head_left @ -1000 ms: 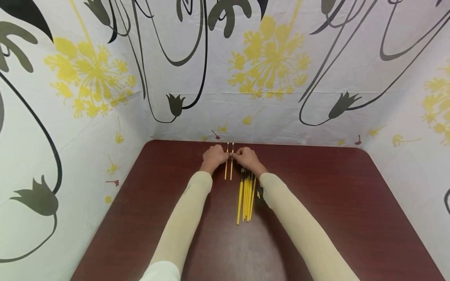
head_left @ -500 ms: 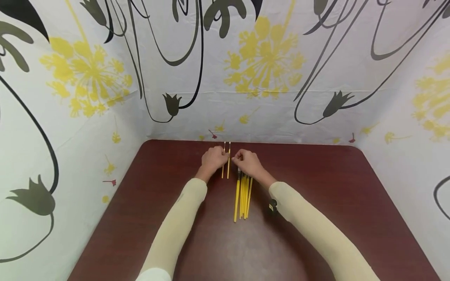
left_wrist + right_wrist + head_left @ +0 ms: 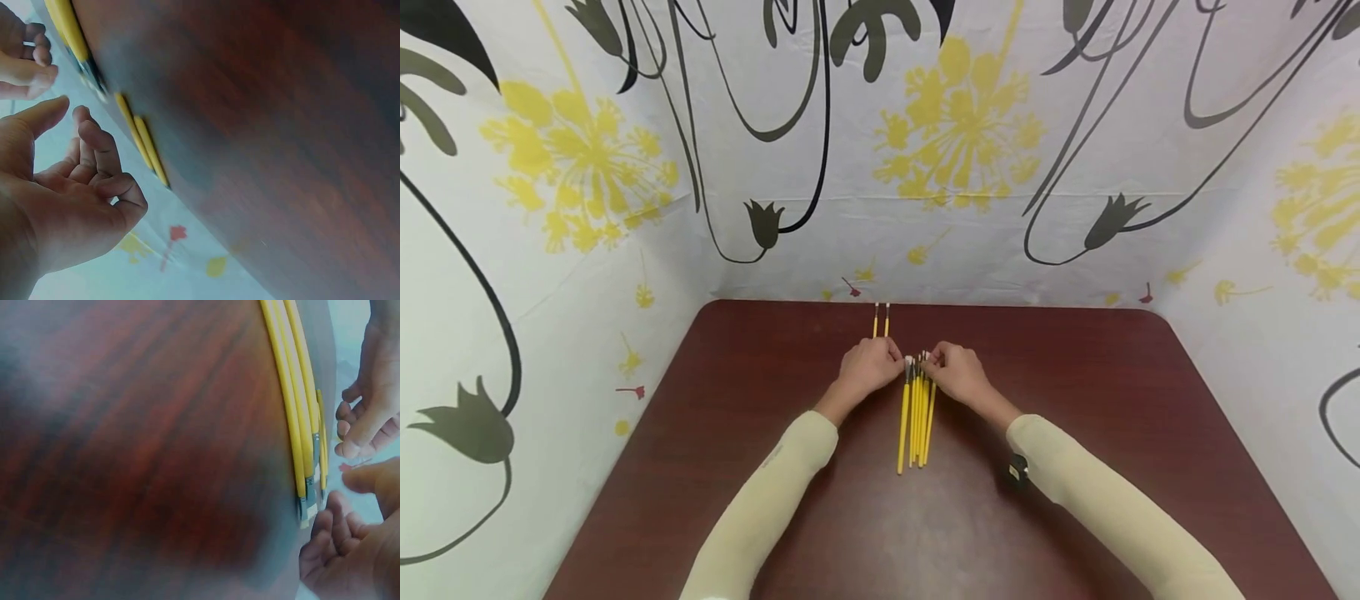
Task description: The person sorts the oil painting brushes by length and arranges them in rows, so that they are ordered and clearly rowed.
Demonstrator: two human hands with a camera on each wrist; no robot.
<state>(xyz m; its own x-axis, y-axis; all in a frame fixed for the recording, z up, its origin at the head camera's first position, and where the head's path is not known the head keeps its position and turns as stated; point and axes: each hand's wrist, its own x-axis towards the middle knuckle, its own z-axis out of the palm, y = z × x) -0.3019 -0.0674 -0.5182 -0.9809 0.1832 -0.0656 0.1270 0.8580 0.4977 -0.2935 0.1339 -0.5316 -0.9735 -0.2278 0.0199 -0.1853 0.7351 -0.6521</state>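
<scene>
Several yellow-handled paintbrushes [image 3: 913, 425] lie in a bunch on the table, dark ferrules and pale bristles toward the back. At the left of their bristle ends is my left hand [image 3: 868, 367], its fingers loosely bent. My right hand [image 3: 961, 375] is at the right of the same ends, fingertips overlapping the bristles in the head view. In the left wrist view, the thumb and fingers of my left hand [image 3: 75, 187] stand apart around nothing. A gap also shows between the thumb and fingers of my right hand [image 3: 356, 550] in the right wrist view.
Two thinner yellow paintbrushes [image 3: 887, 322] lie side by side near the back edge, partly hidden behind my left hand. The dark red table [image 3: 1037, 400] has rounded back corners and meets a flower-patterned cloth wall [image 3: 820, 275] behind and at both sides.
Both hands have left the two thin paintbrushes at the back and come nearer, to either side of the bunch's bristle ends. The two thin paintbrushes stay on the table.
</scene>
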